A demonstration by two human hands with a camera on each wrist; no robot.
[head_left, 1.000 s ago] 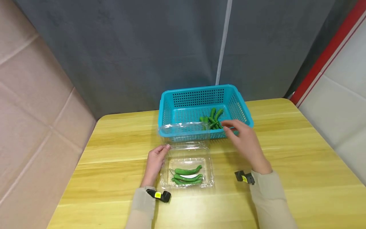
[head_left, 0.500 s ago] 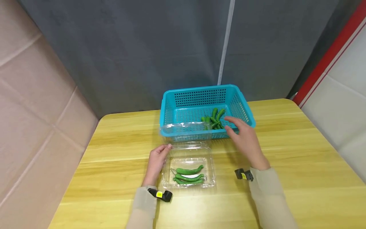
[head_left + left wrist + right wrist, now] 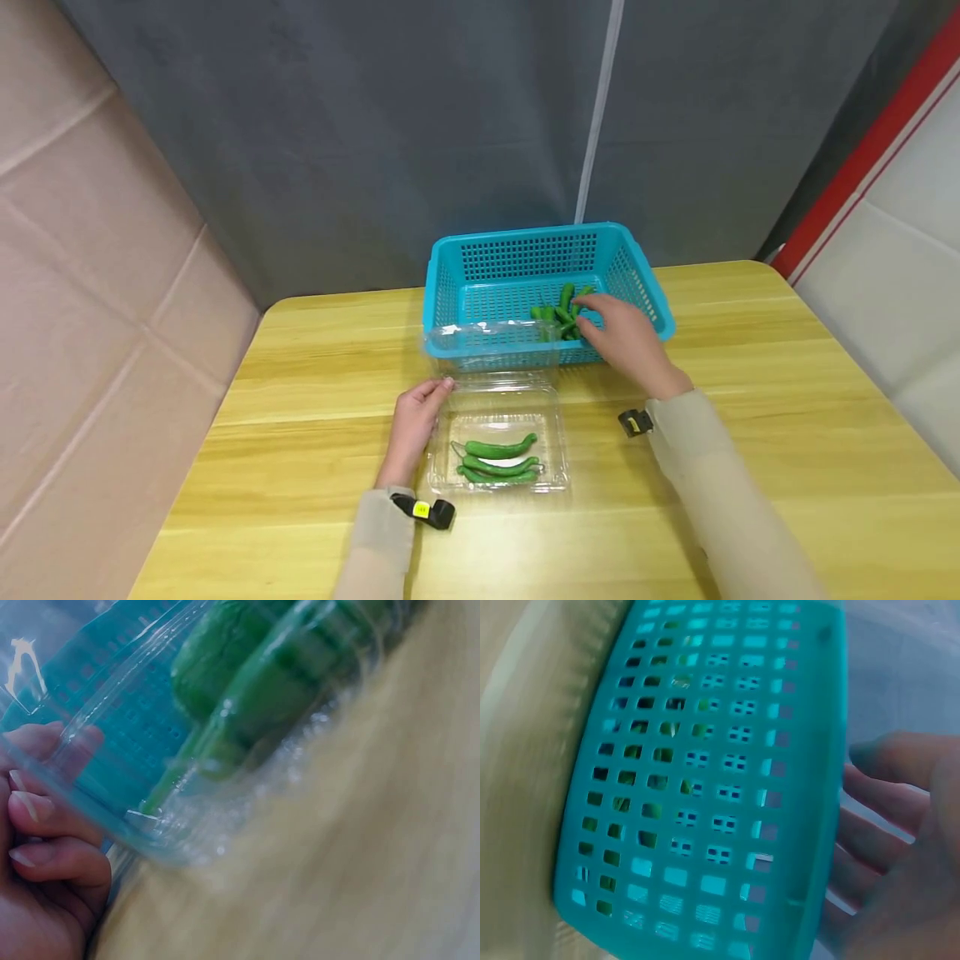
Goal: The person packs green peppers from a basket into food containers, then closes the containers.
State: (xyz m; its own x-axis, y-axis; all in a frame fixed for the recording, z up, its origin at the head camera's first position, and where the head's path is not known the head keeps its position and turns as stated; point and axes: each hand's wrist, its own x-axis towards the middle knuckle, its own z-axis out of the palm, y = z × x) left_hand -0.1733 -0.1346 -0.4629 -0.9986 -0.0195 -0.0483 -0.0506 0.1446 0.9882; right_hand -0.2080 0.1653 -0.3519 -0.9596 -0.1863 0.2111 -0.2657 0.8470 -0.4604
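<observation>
A clear plastic clamshell container [image 3: 551, 417] lies with its lid raised, the lid overlapping the basket's front. Inside are three long green chili peppers [image 3: 501, 447], side by side. My left hand [image 3: 414, 417] pinches the container's left edge near the hinge; in the left wrist view its fingers [image 3: 64, 862] curl at the clear rim. A turquoise basket [image 3: 442, 275] behind holds a small heap of green peppers [image 3: 562, 317] at its right front. Over that heap is my right hand [image 3: 622, 337], thumb and fingers apart, fingertips right at the peppers. In the right wrist view, the basket wall hides the fingertips.
The basket stands near the back edge of the wooden table [image 3: 315, 400], in front of a dark grey curtain [image 3: 375, 150]. Pale padded panels flank the table at left and right.
My right hand, earlier held above the basket's front right rim, has moved left and forward to the peppers there. My left hand keeps its hold on the container.
</observation>
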